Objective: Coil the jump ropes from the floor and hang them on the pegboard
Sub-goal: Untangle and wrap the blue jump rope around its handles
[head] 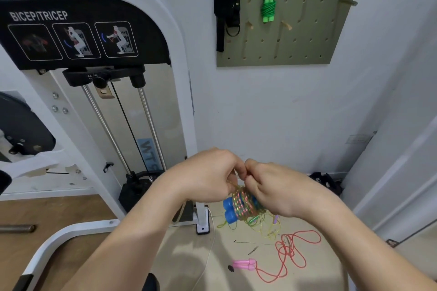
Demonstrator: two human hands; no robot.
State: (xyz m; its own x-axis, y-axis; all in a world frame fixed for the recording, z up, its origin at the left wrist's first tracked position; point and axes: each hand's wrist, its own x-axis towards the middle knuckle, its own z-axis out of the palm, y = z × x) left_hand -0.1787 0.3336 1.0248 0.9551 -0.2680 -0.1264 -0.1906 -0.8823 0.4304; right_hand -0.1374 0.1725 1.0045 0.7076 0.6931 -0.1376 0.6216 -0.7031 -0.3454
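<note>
Fingers of both hands curled tight, tips meeting, pinching strands at the top of the multicolour rope bundle. Grip: left hand on one side, right hand on the other. The bundle hangs just below the fingers, wound round its two blue handles, which stick out under the left hand. Loose yellow-green strands sit under the right hand; cannot tell if they trail from the bundle or lie apart. Further below the fingers, on the floor: red rope, uncoiled, pink handles side by side. Well above the fingers: pegboard, with green rope coiled and hung on a peg. A black strap hangs at the board's left edge. The weight machine is up-left of the fingers.
</note>
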